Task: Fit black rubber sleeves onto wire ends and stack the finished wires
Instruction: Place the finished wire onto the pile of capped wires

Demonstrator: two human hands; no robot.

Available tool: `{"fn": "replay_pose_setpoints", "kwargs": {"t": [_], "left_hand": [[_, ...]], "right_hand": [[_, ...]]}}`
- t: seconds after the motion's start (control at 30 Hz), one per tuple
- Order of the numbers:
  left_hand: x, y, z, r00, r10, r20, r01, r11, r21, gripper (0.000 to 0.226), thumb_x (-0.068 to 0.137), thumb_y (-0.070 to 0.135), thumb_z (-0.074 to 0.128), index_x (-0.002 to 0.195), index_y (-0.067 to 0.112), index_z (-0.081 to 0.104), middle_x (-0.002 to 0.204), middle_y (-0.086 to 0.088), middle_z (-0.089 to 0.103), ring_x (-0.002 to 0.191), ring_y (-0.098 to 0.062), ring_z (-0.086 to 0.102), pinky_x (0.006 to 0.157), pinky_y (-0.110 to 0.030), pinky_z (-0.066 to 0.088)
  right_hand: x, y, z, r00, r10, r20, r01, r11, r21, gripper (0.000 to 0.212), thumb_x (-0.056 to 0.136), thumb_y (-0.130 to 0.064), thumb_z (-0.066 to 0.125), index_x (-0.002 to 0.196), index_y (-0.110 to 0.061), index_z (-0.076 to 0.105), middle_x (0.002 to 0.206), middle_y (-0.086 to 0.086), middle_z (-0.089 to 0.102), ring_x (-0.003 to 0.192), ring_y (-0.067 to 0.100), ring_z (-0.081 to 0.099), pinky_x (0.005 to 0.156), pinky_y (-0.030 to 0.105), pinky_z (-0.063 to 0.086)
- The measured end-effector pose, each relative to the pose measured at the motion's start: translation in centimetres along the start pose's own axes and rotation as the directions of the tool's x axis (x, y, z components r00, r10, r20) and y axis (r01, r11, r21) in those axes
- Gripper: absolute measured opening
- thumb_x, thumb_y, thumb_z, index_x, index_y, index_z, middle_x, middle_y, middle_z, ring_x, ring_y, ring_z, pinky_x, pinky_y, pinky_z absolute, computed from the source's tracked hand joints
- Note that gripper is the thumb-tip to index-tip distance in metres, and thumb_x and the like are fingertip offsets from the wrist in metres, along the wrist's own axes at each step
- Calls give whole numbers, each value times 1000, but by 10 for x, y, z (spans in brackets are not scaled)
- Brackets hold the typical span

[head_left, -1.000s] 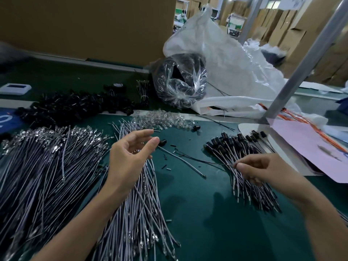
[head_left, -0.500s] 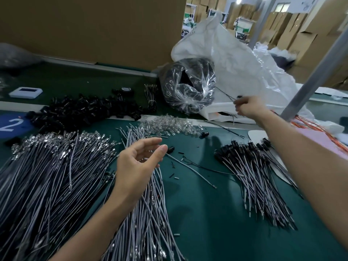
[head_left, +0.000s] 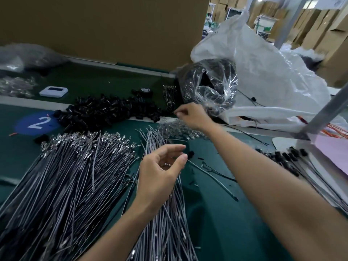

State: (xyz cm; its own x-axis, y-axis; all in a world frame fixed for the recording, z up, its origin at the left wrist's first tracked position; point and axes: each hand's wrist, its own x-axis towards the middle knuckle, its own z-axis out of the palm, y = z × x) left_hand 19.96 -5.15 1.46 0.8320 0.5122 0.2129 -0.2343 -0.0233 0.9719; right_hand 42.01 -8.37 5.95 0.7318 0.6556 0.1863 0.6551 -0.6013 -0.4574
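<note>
Glossy heap of black rubber sleeves (head_left: pixel 105 112) just left of right hand (head_left: pixel 191 115), fingertips (head_left: pixel 178 114) pinched together at heap's edge; too small and blurred to tell whether a sleeve sits between them. Loosely curled and empty, left hand (head_left: pixel 162 172) hovering over thin grey wires (head_left: pixel 169 223) with metal tips, bigger fan (head_left: pixel 66 185) of same to its left, finished wires (head_left: pixel 293 159) with black caps to its right, partly hidden by right forearm (head_left: pixel 263 185) and cut off at frame edge. Just behind right hand, crinkled clear bag (head_left: pixel 209 85) of black parts against white sack (head_left: pixel 263 72).
</note>
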Motion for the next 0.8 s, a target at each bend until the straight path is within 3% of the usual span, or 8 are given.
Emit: {"fn": "replay_pose_setpoints", "kwargs": {"t": [0.07, 0.17, 0.27, 0.47, 0.7, 0.8], "left_hand": [[0, 0, 0, 1000, 11, 2, -11, 1000, 15, 16, 87, 17, 74, 97, 30, 75, 87, 9, 76, 79, -9, 70, 72, -22, 55], [0, 1, 2, 999, 32, 9, -32, 999, 15, 17, 88, 14, 73, 96, 29, 74, 86, 9, 76, 78, -9, 70, 71, -25, 56], [2, -1, 1, 999, 42, -20, -42, 999, -6, 16, 87, 12, 72, 96, 25, 75, 84, 4, 76, 76, -14, 70, 72, -31, 58], [1, -1, 2, 999, 40, -22, -40, 999, -3, 16, 87, 14, 73, 93, 29, 75, 83, 5, 75, 73, -14, 68, 70, -31, 57], [0, 1, 2, 999, 29, -27, -29, 999, -23, 16, 87, 13, 74, 93, 27, 75, 79, 2, 75, 68, -13, 66, 65, -26, 55], [1, 0, 2, 1000, 22, -19, -22, 999, -33, 15, 87, 12, 73, 95, 24, 75, 80, 0, 75, 68, -12, 65, 64, -24, 54]], "right_hand": [[11, -23, 21, 1000, -7, 3, 7, 1000, -20, 21, 94, -25, 61, 103, -12, 75, 100, 7, 73, 86, 17, 65, 80, 21, 49], [20, -45, 45, 999, 25, -34, -31, 981, -192, 33, 87, -43, 67, 93, -11, 71, 92, 6, 70, 90, 24, 62, 87, 38, 48], [21, -52, 52, 997, 50, -62, -63, 971, -230, 24, 87, -32, 68, 97, -11, 66, 97, 7, 67, 97, 27, 61, 93, 41, 45], [15, -51, 35, 998, 17, -55, -29, 976, -215, 14, 88, -11, 61, 97, -12, 72, 100, 11, 69, 91, 32, 64, 70, 35, 48], [5, -49, 27, 991, -88, 98, 115, 939, -323, 21, 94, -28, 59, 110, -19, 71, 109, 5, 69, 98, 26, 64, 75, 35, 54], [6, -58, 35, 989, -109, 103, 137, 936, -324, 19, 94, -25, 60, 110, -19, 70, 110, 6, 67, 99, 27, 64, 75, 34, 51]]}}
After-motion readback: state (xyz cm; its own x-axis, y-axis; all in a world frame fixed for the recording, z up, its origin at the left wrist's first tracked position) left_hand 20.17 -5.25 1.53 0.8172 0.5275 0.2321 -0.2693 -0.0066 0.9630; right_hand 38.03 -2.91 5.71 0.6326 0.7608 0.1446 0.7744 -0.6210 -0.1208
